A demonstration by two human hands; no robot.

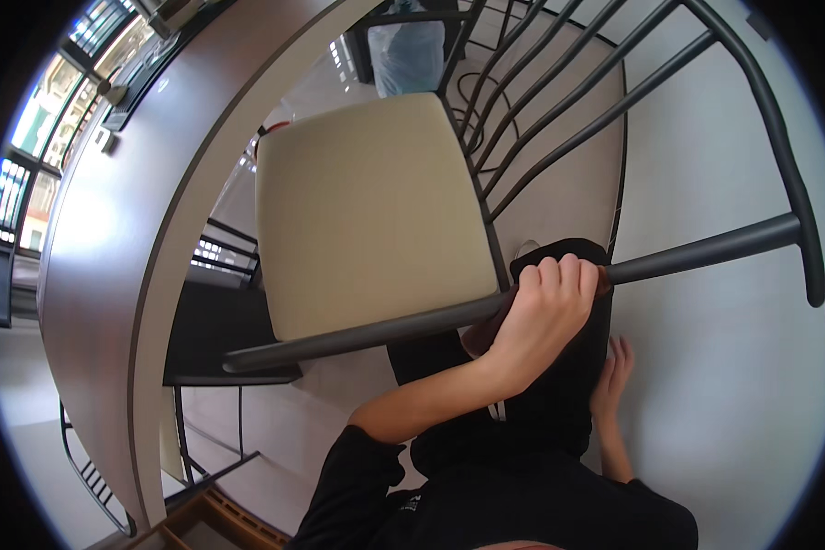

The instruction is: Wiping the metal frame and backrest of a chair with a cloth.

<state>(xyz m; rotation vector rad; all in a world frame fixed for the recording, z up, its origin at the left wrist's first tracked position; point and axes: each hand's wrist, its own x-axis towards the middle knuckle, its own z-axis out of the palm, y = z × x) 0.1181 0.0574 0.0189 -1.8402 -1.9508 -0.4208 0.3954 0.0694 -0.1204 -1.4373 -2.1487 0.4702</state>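
Note:
A chair with a cream seat (378, 213) and a dark grey metal frame stands before me, its slatted backrest (564, 103) at the upper right. A long round tube (385, 331) of the frame crosses the near side of the seat. My left hand (550, 302) is wrapped around this tube, gripping a dark brown cloth-like piece (482, 334) against it. The fingers hide most of that piece. Low on my right, my right hand (613, 378) is beside the white wall (722, 385), fingers extended and holding nothing. Whether it touches the wall I cannot tell.
A long brown tabletop (120, 240) curves along the left. Beneath it is a black seat (220, 323). A wooden compartmented tray or drawer (210, 524) lies at the bottom. Beyond the chair are a clear plastic bag (407, 58) and black cables (478, 103) on the floor.

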